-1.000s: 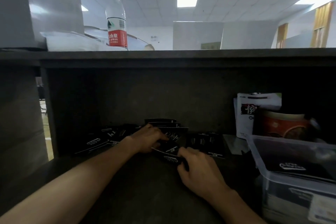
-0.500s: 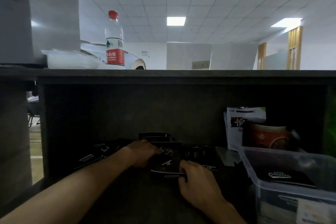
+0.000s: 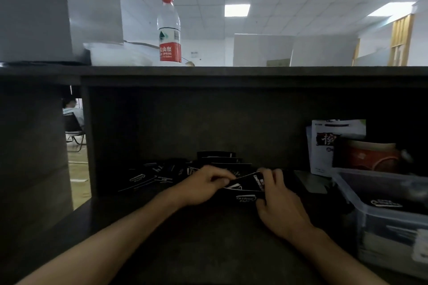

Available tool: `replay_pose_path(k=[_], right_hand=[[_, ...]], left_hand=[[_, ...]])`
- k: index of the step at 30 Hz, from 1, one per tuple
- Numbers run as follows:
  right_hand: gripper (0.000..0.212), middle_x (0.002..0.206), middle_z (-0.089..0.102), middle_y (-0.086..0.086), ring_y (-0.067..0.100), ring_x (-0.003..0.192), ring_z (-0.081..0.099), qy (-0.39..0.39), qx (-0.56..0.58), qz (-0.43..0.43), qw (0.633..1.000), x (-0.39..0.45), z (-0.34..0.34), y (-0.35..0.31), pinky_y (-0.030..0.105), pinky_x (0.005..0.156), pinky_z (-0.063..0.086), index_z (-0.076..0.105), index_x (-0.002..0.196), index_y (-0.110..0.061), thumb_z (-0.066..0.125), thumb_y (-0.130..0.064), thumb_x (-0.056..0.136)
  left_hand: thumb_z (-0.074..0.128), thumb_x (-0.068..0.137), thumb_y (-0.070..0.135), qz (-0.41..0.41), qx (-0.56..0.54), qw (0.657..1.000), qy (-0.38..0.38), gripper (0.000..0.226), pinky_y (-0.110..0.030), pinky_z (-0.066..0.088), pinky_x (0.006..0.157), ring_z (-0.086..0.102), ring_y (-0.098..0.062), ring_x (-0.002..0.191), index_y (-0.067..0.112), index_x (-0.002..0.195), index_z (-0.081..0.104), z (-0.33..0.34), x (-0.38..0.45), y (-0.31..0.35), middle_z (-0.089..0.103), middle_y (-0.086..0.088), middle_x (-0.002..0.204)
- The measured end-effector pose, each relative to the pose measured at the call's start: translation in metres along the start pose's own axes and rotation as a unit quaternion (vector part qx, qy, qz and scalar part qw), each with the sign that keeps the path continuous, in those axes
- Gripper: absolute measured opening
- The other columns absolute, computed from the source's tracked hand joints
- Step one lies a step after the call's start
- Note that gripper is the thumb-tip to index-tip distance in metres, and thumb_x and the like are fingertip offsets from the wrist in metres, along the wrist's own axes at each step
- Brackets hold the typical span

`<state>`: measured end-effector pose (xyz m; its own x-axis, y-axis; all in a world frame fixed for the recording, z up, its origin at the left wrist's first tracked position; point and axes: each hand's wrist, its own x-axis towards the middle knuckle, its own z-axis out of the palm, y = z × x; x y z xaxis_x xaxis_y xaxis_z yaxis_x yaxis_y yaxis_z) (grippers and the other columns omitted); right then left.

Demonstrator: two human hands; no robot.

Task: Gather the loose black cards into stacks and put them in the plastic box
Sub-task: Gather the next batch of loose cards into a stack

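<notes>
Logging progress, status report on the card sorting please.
Both hands shut on black cards. Loose cards left. Plastic box right, open, path clear.

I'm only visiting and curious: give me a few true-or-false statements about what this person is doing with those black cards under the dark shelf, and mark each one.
1. Both hands hold the same small bunch of black cards. True: the left hand and right hand grip it from either side.
2. The clear plastic box is empty. False: a black card already lies inside.
3. The red-capped clear water bottle stands on top of the dark shelf. True.
4. All the loose black cards have been collected. False: more loose black cards lie scattered left of the hands.
5. The plastic box sits to the person's left. False: it is at the right.
</notes>
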<state>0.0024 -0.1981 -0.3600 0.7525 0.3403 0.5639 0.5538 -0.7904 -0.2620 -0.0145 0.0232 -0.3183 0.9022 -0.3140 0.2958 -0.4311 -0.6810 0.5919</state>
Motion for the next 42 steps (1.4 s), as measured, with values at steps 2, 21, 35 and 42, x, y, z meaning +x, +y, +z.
replay_pose_path(k=[2,21,35,42], right_hand=[[0.053,0.135,0.034,-0.003,0.01,0.089,0.057,-0.009,-0.015,-0.009,1.0,0.002,0.0,-0.001,0.027,0.075,0.054,0.025,0.138,-0.026,0.055,-0.025,0.094],[0.033,0.119,0.055,-0.008,0.012,0.111,0.043,-0.015,-0.035,-0.092,0.995,0.024,0.035,-0.039,0.036,0.091,0.041,0.047,0.123,-0.033,0.05,-0.036,0.091],[0.044,0.114,0.054,-0.012,0.004,0.104,0.042,-0.025,-0.02,-0.086,0.996,0.021,0.03,-0.043,0.024,0.078,0.038,0.056,0.116,-0.034,0.047,-0.069,0.09],[0.039,0.108,0.057,-0.013,0.004,0.1,0.043,-0.02,-0.006,-0.084,0.996,0.021,0.031,-0.041,0.024,0.081,0.043,0.057,0.108,-0.034,0.048,-0.068,0.089]], left_hand=[[0.044,0.102,0.014,-0.034,-0.089,0.995,0.027,0.032,-0.016,0.048,0.093,0.063,0.004,0.102,0.025,0.109,0.073,0.005,-0.008,0.009,0.07,0.01,0.111],[0.059,0.095,0.017,-0.061,0.087,0.959,0.264,0.018,-0.016,0.047,0.085,0.063,-0.004,0.094,0.022,0.104,0.074,-0.024,-0.017,-0.046,0.067,0.005,0.102],[0.065,0.091,0.034,-0.17,0.213,0.954,0.128,0.03,-0.027,0.045,0.1,0.061,-0.014,0.111,0.026,0.12,0.068,-0.031,-0.047,-0.083,0.068,0.002,0.121],[0.056,0.091,0.034,-0.122,0.322,0.933,0.108,0.022,-0.035,0.049,0.092,0.063,-0.018,0.104,0.031,0.11,0.067,-0.03,-0.05,-0.077,0.068,0.002,0.109]])
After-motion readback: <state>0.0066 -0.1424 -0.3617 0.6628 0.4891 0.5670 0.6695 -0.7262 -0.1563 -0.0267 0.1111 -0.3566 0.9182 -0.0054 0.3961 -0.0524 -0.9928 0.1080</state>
